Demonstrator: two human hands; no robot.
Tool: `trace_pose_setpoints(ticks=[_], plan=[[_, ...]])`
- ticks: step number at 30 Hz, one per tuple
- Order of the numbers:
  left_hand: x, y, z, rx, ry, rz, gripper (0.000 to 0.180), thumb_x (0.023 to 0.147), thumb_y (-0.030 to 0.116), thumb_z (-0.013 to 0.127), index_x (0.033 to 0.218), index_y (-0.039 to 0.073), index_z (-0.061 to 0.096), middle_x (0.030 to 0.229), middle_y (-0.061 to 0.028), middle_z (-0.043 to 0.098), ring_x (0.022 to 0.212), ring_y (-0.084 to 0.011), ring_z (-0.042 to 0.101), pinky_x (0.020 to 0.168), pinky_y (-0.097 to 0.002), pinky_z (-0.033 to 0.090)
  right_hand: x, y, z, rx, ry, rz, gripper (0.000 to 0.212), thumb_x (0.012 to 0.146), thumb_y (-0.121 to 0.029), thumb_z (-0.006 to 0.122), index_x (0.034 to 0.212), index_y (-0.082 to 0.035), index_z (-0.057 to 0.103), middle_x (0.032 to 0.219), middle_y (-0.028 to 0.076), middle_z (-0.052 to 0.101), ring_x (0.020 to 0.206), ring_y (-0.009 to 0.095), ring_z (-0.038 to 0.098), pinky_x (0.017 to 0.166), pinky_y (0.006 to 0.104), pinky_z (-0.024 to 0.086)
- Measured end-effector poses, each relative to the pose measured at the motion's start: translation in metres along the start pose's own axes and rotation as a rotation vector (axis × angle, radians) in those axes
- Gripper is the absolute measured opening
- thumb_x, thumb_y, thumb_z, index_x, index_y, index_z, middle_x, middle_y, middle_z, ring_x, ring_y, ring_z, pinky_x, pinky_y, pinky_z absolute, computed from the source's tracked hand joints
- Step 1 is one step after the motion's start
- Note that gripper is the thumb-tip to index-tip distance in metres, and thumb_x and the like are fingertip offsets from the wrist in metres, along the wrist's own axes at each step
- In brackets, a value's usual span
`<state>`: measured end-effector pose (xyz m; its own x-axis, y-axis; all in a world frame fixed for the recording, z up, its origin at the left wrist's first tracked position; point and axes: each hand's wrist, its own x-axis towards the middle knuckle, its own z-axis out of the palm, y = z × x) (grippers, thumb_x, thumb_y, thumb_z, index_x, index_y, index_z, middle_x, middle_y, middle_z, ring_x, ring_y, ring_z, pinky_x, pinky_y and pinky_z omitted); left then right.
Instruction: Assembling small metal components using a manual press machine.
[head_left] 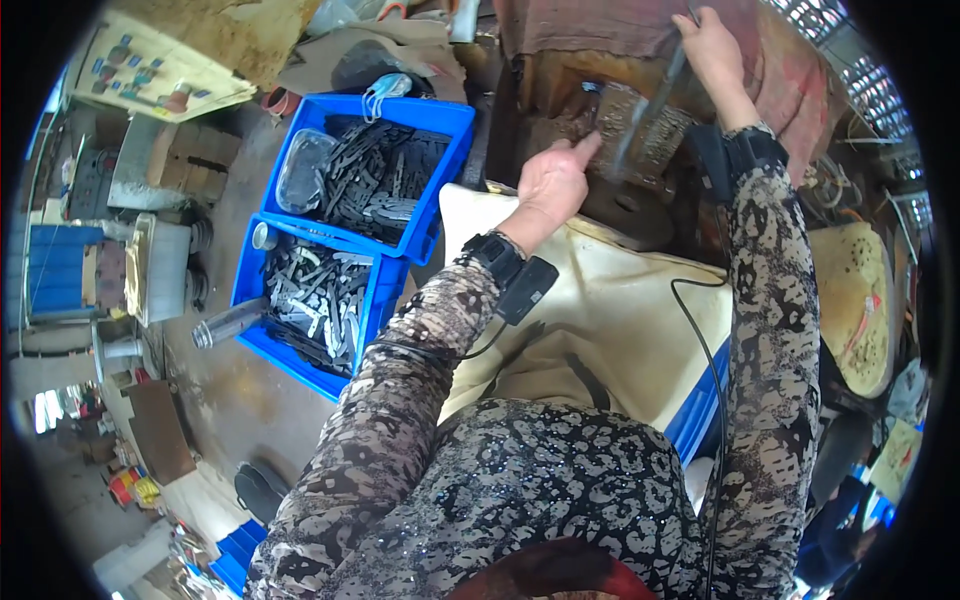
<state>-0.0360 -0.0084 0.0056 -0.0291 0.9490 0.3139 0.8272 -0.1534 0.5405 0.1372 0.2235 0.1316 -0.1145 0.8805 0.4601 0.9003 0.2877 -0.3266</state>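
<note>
My left hand reaches to the near side of a brown, wet-looking machine trough. Its fingers are closed, and a narrow dark piece stands just beyond the fingertips; whether they grip it is not clear. Higher up on the right, my right hand is wrapped round the upper end of a long grey bar, which slants down into the trough and blurs at its lower end. A dark round disc lies below the bar. Across my lap spreads a cream-coloured sheet.
Two blue bins at left hold many flat metal strips, darker in the far bin, shinier in the near bin. A clear tub, a face mask and a clear bottle rest on them. Cables hang from both wrists.
</note>
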Motion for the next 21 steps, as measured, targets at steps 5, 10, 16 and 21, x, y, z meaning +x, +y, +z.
trace_pose_setpoints(ticks=[5,10,16,21], plan=[[-0.004,-0.007,0.000,0.091,-0.002,-0.032,0.018,0.077,0.007,0.056,0.091,0.011,0.066,0.090,-0.0138,0.065,0.087,-0.0313,0.065,0.072,-0.0385,0.054,-0.003,-0.010,0.010,0.005,-0.002,0.018,0.044,0.089,-0.047,0.055,0.111,-0.010,0.060,0.100,0.019,0.066,0.098,0.039,0.061,0.082,0.0449,0.047],[-0.006,-0.006,-0.006,0.082,-0.092,-0.059,0.020,0.071,0.003,0.056,0.088,0.009,0.065,0.090,-0.0153,0.063,0.088,-0.0346,0.063,0.075,-0.0416,0.052,-0.004,-0.015,0.008,0.055,-0.035,-0.022,0.042,0.089,-0.046,0.055,0.109,-0.010,0.062,0.098,0.018,0.067,0.097,0.037,0.062,0.082,0.0422,0.048],[-0.004,-0.005,-0.008,0.055,-0.151,-0.090,0.020,0.072,0.004,0.056,0.089,0.009,0.065,0.093,-0.0150,0.064,0.091,-0.0328,0.063,0.077,-0.0402,0.052,-0.007,-0.017,0.007,0.048,0.001,-0.007,0.042,0.089,-0.046,0.055,0.110,-0.010,0.061,0.096,0.017,0.067,0.094,0.035,0.064,0.081,0.0415,0.048],[-0.004,-0.009,0.000,0.269,-0.120,0.074,0.019,0.074,0.007,0.059,0.091,0.011,0.066,0.088,-0.0100,0.066,0.087,-0.0269,0.064,0.071,-0.0364,0.053,-0.007,-0.018,0.002,0.022,-0.016,0.007,0.041,0.090,-0.046,0.054,0.111,-0.011,0.061,0.095,0.017,0.068,0.094,0.034,0.064,0.081,0.0415,0.047]])
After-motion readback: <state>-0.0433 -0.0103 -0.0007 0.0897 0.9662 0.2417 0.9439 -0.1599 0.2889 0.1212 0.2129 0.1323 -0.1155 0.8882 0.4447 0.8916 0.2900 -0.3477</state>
